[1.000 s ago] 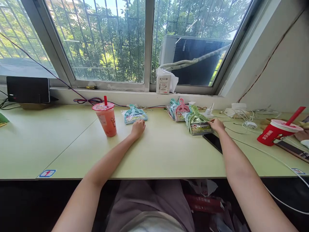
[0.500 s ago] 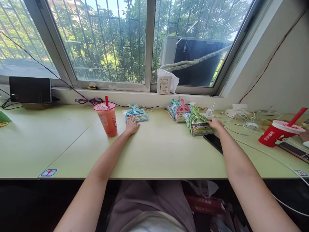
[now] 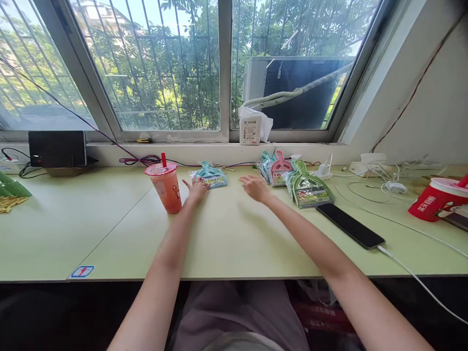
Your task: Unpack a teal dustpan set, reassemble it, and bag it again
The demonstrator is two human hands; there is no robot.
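The red cup (image 3: 440, 201) runs off the right edge, its straw mostly lost. The green packets (image 3: 10, 191) are cut by the left edge. The print on the white package (image 3: 250, 129) is too small to read. The teal packet (image 3: 210, 176) lies partly under the left hand (image 3: 196, 188), whose fingertips perhaps press it.

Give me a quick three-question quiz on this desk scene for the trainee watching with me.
1. True or false: the left hand rests on the teal plastic dustpan set in clear wrap.
2. Which lies nearest the right hand? A) black smartphone B) pile of pink, teal and green packaged dustpan sets C) red paper cup
3. What stands just left of the left hand?

Key
1. True; its fingers lie spread on the packet's near edge.
2. B
3. The pink drink in a clear plastic cup with a red straw.
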